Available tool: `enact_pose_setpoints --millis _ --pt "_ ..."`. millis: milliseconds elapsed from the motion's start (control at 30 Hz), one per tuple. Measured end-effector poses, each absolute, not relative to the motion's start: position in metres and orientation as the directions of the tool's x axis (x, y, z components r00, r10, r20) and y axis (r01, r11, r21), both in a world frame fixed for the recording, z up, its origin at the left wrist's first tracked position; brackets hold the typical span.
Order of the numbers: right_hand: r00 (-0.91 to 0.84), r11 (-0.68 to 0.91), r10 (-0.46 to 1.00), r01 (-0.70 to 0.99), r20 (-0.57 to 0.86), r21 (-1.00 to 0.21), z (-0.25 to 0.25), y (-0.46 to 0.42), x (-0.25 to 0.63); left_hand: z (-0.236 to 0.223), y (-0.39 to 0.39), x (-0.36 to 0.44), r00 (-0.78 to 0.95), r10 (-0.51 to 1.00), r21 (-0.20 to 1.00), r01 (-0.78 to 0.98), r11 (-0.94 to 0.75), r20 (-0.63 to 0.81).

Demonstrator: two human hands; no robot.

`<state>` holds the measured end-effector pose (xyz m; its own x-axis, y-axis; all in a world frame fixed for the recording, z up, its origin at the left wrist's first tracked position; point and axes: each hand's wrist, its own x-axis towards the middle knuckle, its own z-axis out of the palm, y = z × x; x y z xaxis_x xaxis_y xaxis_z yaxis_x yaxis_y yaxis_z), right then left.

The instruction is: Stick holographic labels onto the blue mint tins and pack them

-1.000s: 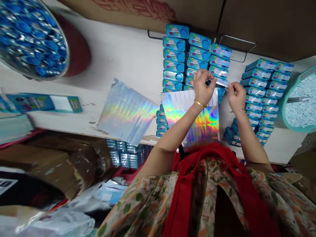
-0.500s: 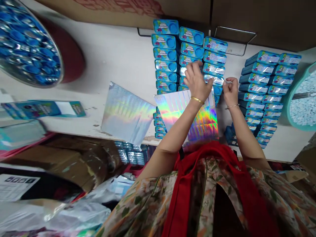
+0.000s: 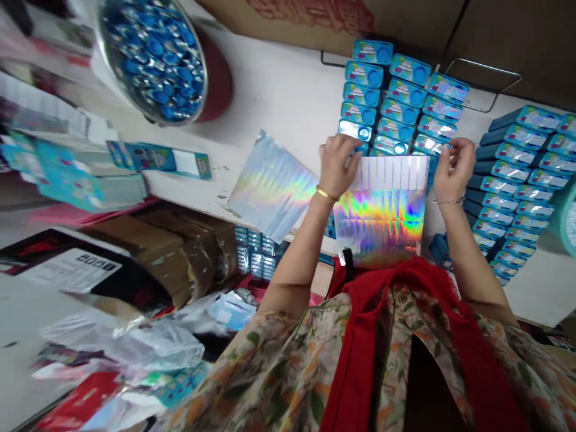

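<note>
Silvery, rainbow-tinted foil makes up the sticker sheet (image 3: 382, 210), which lies in front of the person's red apron (image 3: 360, 348), with pale strips lined along its far edge. At the sheet's far left corner is the left hand (image 3: 336, 163), its fingers bent and bunched; I cannot tell whether they grip anything. By the far right corner, the right hand (image 3: 454, 171) has its thumb and forefinger narrowed together beside the blue cases (image 3: 406, 93); whether a strip is between them I cannot tell. Those cases stand in three columns beyond the sheet, and shiny strips show on the right-hand column. Right of the sheet stand more columns of cases (image 3: 535, 119), with a turquoise basin (image 3: 558, 216) past them. Left of it lies a second foil sheet (image 3: 272, 186); farther left and beyond is a red-sided pot (image 3: 219, 81) full of blue-and-silver pieces (image 3: 157, 60).
</note>
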<state>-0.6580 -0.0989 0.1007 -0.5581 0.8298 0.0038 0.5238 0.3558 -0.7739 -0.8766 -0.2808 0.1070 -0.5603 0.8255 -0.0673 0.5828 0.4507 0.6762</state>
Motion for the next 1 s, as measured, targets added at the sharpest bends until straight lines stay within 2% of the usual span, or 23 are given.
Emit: enact_pose_setpoints --millis 33,100,233,367,467,700,867,933,1000 --pt "-0.577 0.415 0.815 0.506 0.060 -0.756 0.111 -0.111 -0.673 0.106 -0.300 -0.886 -0.583 0.809 0.632 0.601 0.490 -0.074" --pt "-0.680 0.519 0.729 0.468 0.084 -0.715 0.122 -0.139 -0.707 0.099 -0.327 -0.899 -0.615 0.785 0.581 0.610 0.539 -0.083" --pt "-0.853 0.639 0.516 0.446 -0.080 -0.627 0.118 -0.183 -0.764 0.086 -0.337 -0.902 -0.585 0.807 0.606 0.616 0.504 -0.077" --pt "-0.889 0.709 0.391 0.456 -0.239 -0.537 0.107 -0.192 -0.787 0.095 -0.331 -0.905 -0.499 0.864 0.578 0.685 0.444 -0.072" --pt "-0.881 0.705 0.396 0.472 -0.258 -0.529 0.103 -0.190 -0.791 0.100 -0.330 -0.908 -0.446 0.893 0.543 0.737 0.402 -0.055" --pt "-0.869 0.719 0.448 0.491 -0.212 -0.491 0.095 -0.193 -0.794 0.098 -0.342 -0.894 -0.423 0.906 0.556 0.748 0.361 -0.019" --pt "-0.875 0.726 0.448 0.477 -0.185 -0.496 0.091 -0.196 -0.794 0.128 -0.382 -0.860 -0.406 0.913 0.558 0.769 0.313 0.047" --pt "-0.875 0.711 0.454 0.470 -0.169 -0.523 0.093 -0.198 -0.792 0.149 -0.395 -0.845 -0.488 0.868 0.605 0.719 0.342 0.090" --pt "-0.879 0.685 0.464 0.434 -0.108 -0.585 0.100 -0.200 -0.787 0.169 -0.399 -0.834 -0.664 0.737 0.731 0.563 0.386 0.123"
